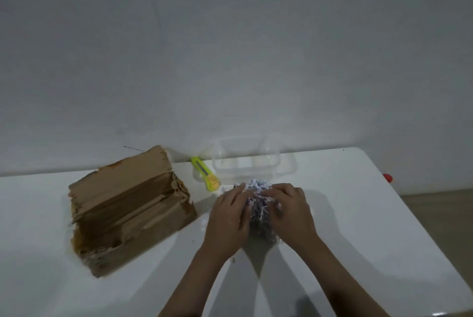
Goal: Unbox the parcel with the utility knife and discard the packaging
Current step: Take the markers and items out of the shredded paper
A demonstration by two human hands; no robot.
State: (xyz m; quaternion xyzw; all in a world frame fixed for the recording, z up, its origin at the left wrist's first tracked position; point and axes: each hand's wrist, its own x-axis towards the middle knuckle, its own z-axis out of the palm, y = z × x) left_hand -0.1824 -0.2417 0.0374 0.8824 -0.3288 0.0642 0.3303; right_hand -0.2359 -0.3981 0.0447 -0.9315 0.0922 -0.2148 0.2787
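**boxguy:** Brown cardboard box (128, 211) sits torn open on the white table (358, 214), left of both hands. Yellow knife (206, 173) lies behind, beside a clear tub (253, 163).

**mel:** And the hands?

**boxguy:** Left hand (227, 219) and right hand (289, 211) cup a wad of shredded paper (258, 204), fingers curled round it.

A clear plastic container (253, 163) sat at the back of my white counter (358, 214), close to the grey wall (230, 48). Something small and red (388, 177) showed just past the counter's right edge.

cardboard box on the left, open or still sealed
Open: the cardboard box lies with torn flaps spread and its dark inside showing.
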